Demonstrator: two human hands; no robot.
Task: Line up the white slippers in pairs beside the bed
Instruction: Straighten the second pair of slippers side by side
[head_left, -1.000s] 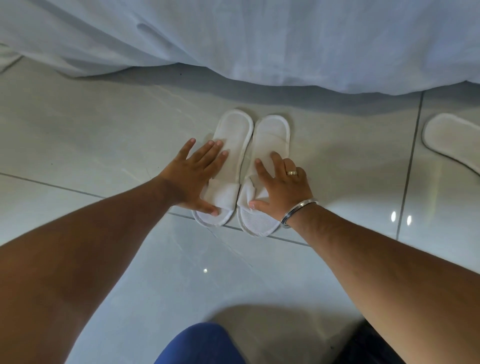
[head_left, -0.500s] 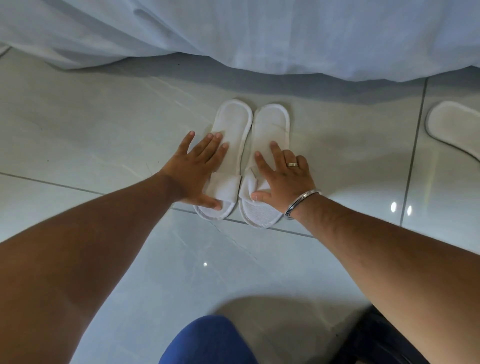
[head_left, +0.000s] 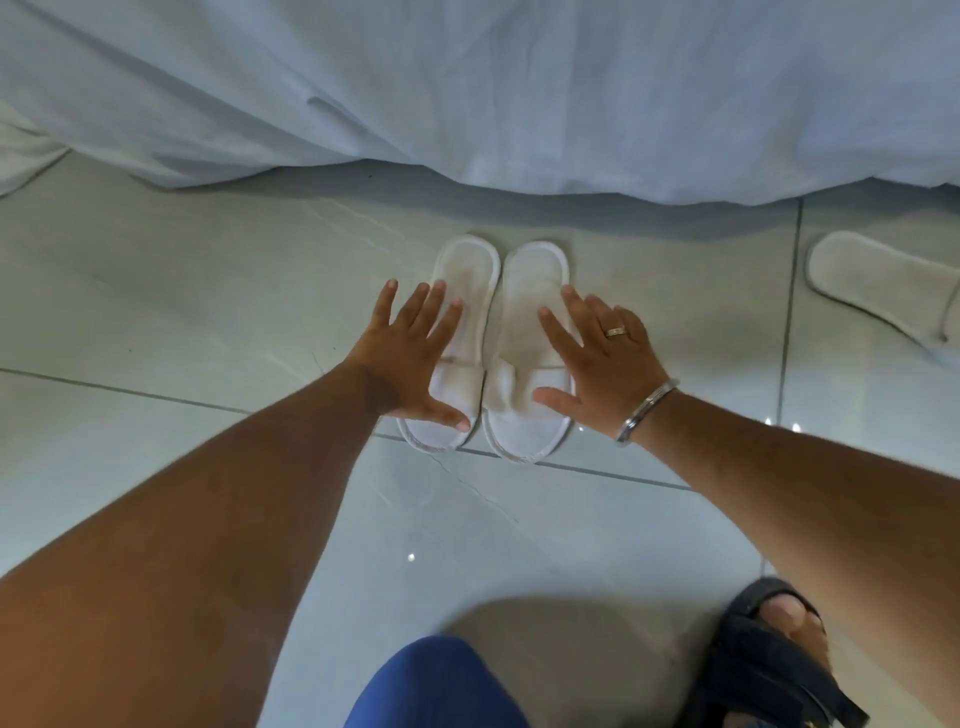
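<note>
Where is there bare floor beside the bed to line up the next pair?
Bare tile lies left of the paired slippers, below the bed sheet. A narrower bare strip lies between the pair and the lone slipper at right. Both hands, left hand and right hand, crowd the middle.

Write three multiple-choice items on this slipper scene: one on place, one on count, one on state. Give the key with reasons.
1. Where does the third slipper lie?
A. right of the pair
B. on the bed
C. under the left hand

2. How many white slippers show?
A. one
B. three
C. five

3. How are the hands?
A. fisted
B. pinching straps
C. flat, fingers spread

Key: A, it sits alone at the right edge, past a tile joint; B, the left slipper, the right slipper and the lone one; C, the left hand and the right hand lie open over the pair.
</note>
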